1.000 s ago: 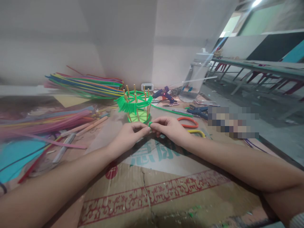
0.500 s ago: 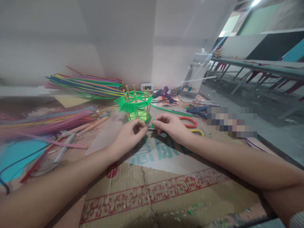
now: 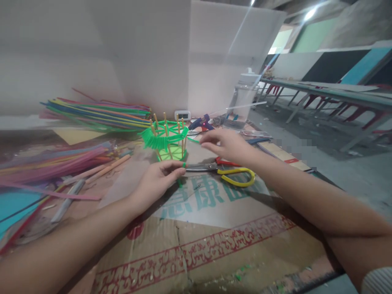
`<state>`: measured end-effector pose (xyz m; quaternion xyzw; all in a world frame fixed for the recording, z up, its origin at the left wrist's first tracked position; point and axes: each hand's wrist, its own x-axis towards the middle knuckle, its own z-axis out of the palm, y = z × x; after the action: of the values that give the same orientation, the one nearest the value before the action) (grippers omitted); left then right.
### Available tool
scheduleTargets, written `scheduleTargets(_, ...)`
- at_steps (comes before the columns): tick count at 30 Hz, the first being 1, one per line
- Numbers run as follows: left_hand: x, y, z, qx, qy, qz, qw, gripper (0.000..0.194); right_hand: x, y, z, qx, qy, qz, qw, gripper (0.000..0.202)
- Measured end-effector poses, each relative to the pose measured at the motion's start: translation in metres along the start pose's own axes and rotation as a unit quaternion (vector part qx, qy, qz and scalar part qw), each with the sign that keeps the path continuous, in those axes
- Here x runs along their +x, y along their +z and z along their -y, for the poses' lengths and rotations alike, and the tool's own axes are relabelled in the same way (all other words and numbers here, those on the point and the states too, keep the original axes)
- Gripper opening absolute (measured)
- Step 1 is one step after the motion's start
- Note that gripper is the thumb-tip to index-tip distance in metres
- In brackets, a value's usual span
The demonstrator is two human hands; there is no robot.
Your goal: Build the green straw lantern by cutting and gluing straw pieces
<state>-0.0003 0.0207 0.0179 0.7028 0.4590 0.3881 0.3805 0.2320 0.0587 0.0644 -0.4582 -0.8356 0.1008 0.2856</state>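
Note:
My left hand [image 3: 161, 175] is closed, its thumb and fingertips pinching a short green pipe cleaner piece [image 3: 184, 165]. Just behind it stands a small round frame [image 3: 171, 141] of wooden sticks and green pipe cleaners, with a fringe of green pieces on its near left side. My right hand [image 3: 228, 145] is raised over the table, thumb and fingers slightly apart and nothing visible between them. Beyond its fingertips lies a blue glue gun [image 3: 200, 122] with a small red light. Below it, scissors [image 3: 235, 177] with one yellow and one red handle point at my left fingertips.
Bundles of coloured pipe cleaners [image 3: 101, 114] lie at the back left, and pink ones [image 3: 58, 163] nearer. A small white digital clock [image 3: 183, 115] and a clear plastic container [image 3: 241, 98] stand at the back. Printed cardboard [image 3: 196, 253] covers the front of the table.
My right hand has left my left hand and moved up and away toward the glue gun, uncovering the scissors. My left hand keeps its pinch. The view has shifted slightly to the right.

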Motion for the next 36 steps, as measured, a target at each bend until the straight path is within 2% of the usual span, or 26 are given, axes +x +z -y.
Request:
scheduleTargets(2,0.001,0.000,0.000,0.012,0.003,-0.006,1.000,0.021,0.006,-0.007,-0.021,-0.115,0.033,-0.007,0.993,0.020)
scheduleTargets(5,0.001,0.000,0.002,0.029,0.016,-0.008,0.999,0.021,0.009,0.001,-0.050,-0.233,0.032,0.047,0.971,0.029)
scheduleTargets(8,0.001,-0.001,0.004,0.035,0.026,-0.011,0.999,0.023,0.009,0.015,-0.065,-0.290,0.023,0.066,0.954,0.025)
scheduleTargets(10,0.001,-0.002,0.006,0.032,0.034,-0.012,0.999,0.024,0.008,0.018,-0.065,-0.298,0.018,0.074,0.951,0.024)
scheduleTargets(13,0.001,-0.002,0.007,0.020,0.039,-0.006,0.999,0.026,0.008,0.005,-0.050,-0.319,0.034,0.071,0.945,0.023)
scheduleTargets(16,0.000,-0.002,0.007,0.011,0.026,-0.006,1.000,0.027,0.002,-0.029,-0.020,-0.351,0.069,0.014,0.934,0.025)
scheduleTargets(18,0.000,-0.003,0.007,0.004,0.018,-0.002,1.000,0.028,-0.006,-0.056,0.003,-0.341,0.022,-0.024,0.939,0.025)
scheduleTargets(20,0.000,-0.002,0.007,0.000,0.017,0.005,1.000,0.029,-0.014,-0.077,0.024,-0.308,-0.054,-0.035,0.949,0.021)
scheduleTargets(22,0.000,-0.002,0.006,-0.002,0.014,0.014,1.000,0.028,-0.020,-0.085,0.036,-0.255,-0.126,0.004,0.959,0.019)
scheduleTargets(25,-0.001,-0.003,0.003,-0.012,0.008,0.043,0.999,0.027,-0.022,-0.072,0.039,-0.194,-0.204,0.067,0.957,0.023)
scheduleTargets(27,-0.001,-0.003,0.003,-0.012,0.008,0.073,0.997,0.028,-0.019,-0.056,0.033,-0.201,-0.224,0.069,0.951,0.027)
scheduleTargets(31,0.001,-0.003,0.010,-0.005,0.001,0.091,0.996,0.032,-0.013,-0.035,0.020,-0.255,-0.230,0.011,0.939,0.031)
scheduleTargets(36,0.001,-0.002,0.014,0.000,-0.007,0.118,0.993,0.029,-0.015,-0.033,0.017,-0.269,-0.224,-0.063,0.934,0.032)
